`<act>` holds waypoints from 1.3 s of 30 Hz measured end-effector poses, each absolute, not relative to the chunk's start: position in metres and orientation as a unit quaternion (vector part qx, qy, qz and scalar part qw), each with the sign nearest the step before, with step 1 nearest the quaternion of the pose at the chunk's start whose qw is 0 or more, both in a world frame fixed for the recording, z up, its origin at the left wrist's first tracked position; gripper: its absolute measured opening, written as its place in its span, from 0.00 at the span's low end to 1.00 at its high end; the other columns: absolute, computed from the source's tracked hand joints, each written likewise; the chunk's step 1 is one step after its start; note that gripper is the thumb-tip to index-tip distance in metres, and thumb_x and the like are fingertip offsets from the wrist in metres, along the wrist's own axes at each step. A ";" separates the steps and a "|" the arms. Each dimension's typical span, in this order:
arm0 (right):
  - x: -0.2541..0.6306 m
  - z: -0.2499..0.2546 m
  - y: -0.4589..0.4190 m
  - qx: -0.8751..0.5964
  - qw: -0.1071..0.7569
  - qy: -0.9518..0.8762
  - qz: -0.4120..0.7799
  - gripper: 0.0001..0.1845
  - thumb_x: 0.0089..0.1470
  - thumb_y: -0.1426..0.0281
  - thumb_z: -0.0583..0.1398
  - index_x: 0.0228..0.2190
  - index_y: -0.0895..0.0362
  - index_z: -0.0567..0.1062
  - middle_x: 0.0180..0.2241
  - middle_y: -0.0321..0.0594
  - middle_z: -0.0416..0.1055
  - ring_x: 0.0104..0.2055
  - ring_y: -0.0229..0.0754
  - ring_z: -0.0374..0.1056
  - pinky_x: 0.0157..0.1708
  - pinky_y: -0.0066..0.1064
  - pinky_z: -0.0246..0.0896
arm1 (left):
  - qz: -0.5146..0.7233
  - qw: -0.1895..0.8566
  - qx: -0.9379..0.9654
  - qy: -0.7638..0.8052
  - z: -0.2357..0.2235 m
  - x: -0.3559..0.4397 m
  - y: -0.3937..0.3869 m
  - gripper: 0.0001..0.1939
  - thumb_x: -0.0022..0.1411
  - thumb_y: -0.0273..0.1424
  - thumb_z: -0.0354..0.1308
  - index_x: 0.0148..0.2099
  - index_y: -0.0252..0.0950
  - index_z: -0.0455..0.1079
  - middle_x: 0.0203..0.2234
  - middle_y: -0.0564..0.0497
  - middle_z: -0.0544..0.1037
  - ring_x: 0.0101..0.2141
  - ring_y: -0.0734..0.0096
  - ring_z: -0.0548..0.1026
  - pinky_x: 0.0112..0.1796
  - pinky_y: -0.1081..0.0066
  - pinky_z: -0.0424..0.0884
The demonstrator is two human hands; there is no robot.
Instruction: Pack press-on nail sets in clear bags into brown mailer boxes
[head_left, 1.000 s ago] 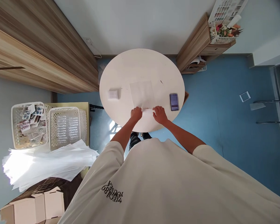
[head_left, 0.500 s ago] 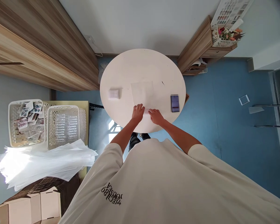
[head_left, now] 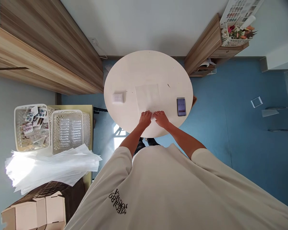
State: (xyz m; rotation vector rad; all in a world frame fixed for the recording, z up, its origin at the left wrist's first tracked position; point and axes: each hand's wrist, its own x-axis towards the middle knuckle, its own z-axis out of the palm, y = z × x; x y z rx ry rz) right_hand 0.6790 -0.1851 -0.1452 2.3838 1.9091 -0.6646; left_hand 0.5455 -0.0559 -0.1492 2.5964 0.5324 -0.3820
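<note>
On the round white table (head_left: pixel 148 64) lies a pale translucent sheet (head_left: pixel 147 95), like a flat plastic bag. My left hand (head_left: pixel 145 118) and my right hand (head_left: pixel 161 118) rest side by side on its near edge, almost touching each other. Both hands have curled fingers that pinch or press the sheet's near end, where a small white piece shows between them. What exactly the fingertips grip is too small to make out.
A small white packet (head_left: pixel 117 97) lies left on the table, a phone (head_left: pixel 181 106) right. Two white baskets (head_left: pixel 67 129) and a stack of clear bags (head_left: pixel 50 167) sit on a side table at left, cardboard boxes (head_left: pixel 36 212) below. Wooden shelf (head_left: pixel 206 48) at back right.
My two hands have drawn together at the near edge of the sheet, the gap between them closing from wide to nearly none. The camera view shifted slightly.
</note>
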 end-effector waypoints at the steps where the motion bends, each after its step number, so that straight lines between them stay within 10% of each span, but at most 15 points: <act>1: 0.680 -0.146 -0.183 0.763 0.004 0.612 -0.209 0.27 0.61 0.76 0.57 0.61 0.55 0.74 0.60 0.52 0.73 0.63 0.59 0.63 0.67 0.52 0.49 | -0.141 0.234 0.942 0.197 -0.148 0.547 -0.053 0.29 0.65 0.22 0.53 0.68 0.35 0.63 0.68 0.37 0.68 0.68 0.51 0.65 0.67 0.51 0.57; 17: 0.694 -0.128 -0.159 0.758 0.003 0.593 -0.270 0.19 0.67 0.72 0.54 0.53 0.57 0.81 0.51 0.51 0.80 0.53 0.55 0.73 0.62 0.45 0.51 | -0.231 0.231 0.917 0.229 -0.132 0.552 -0.031 0.16 0.75 0.34 0.50 0.60 0.38 0.70 0.54 0.42 0.80 0.54 0.56 0.78 0.66 0.53 0.58; 24: 0.709 -0.132 -0.144 0.775 0.014 0.533 -0.339 0.21 0.69 0.70 0.52 0.56 0.57 0.78 0.52 0.52 0.78 0.53 0.56 0.72 0.57 0.46 0.59 | -0.238 0.215 0.906 0.276 -0.128 0.554 -0.017 0.21 0.73 0.31 0.50 0.64 0.35 0.67 0.60 0.37 0.76 0.62 0.50 0.73 0.69 0.48 0.54; 30: 0.718 -0.147 -0.139 0.811 -0.007 0.498 -0.307 0.23 0.70 0.69 0.52 0.61 0.57 0.74 0.58 0.55 0.73 0.59 0.59 0.67 0.59 0.48 0.58 | -0.106 0.159 0.948 0.254 -0.133 0.548 -0.026 0.38 0.64 0.22 0.51 0.75 0.32 0.55 0.77 0.35 0.53 0.77 0.46 0.47 0.72 0.39 0.43; 39: 0.708 -0.165 -0.151 0.880 -0.110 0.379 -0.265 0.24 0.68 0.63 0.57 0.62 0.55 0.71 0.63 0.54 0.67 0.63 0.59 0.62 0.62 0.48 0.57 | -0.153 0.176 0.965 0.124 -0.153 0.547 -0.052 0.37 0.63 0.19 0.50 0.74 0.28 0.59 0.76 0.34 0.56 0.76 0.51 0.52 0.72 0.45 0.50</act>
